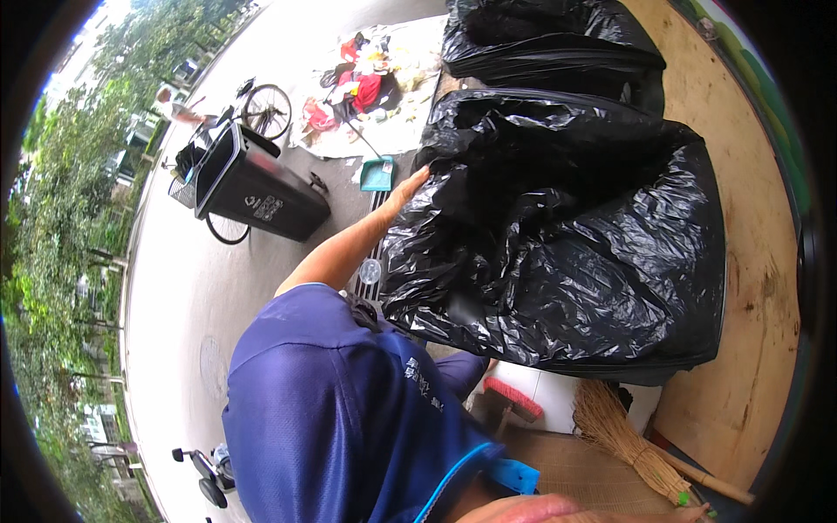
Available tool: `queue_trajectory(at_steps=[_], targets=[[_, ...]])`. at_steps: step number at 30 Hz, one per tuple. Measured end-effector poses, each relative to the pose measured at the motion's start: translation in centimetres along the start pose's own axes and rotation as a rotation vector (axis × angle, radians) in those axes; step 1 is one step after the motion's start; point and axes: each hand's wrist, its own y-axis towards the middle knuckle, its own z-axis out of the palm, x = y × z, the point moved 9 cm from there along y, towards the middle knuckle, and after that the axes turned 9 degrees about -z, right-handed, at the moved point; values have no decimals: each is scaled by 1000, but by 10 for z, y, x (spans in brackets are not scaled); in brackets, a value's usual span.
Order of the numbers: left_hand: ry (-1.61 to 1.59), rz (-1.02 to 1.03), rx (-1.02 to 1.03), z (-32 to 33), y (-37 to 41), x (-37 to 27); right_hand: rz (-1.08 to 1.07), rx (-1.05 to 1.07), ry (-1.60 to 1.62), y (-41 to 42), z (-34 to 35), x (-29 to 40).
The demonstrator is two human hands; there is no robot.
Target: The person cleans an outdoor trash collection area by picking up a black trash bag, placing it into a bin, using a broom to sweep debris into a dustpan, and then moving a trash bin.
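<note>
My left hand (416, 180) holds the near-left rim of a large black plastic bag (588, 274). Its fingers are partly hidden at the plastic edge. Wide at the mouth, the crinkled bag has a boxy shape, and whatever it lines is covered. Directly behind it stands a second black plastic bag (556, 39), also with its mouth gaping. My right hand is out of view. Beside my left forearm lie a green dustpan (377, 175) and a slotted drain grate (378, 225) in the ground.
Mixed rubbish (363, 88) covers a white sheet (412, 59). A dark wheeled bin (268, 196), a bicycle (267, 111) and a person (176, 108) are at left. A wooden panel (758, 287) runs along the right. A straw broom (621, 438) and a red-bristled brush (513, 397) are low down.
</note>
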Motion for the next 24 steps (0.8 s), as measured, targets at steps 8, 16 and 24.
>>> queue_trajectory(at_steps=[8, 16, 24], targets=[[-689, -237, 98, 28, 26, 27, 100, -204, 365, -68, -45, 9], [-324, -3, 244, 29, 19, 18, 89, -377, 879, -249, -70, 97], [620, -144, 374, -109, -65, 349, 84, -551, 862, -540, -84, 227]])
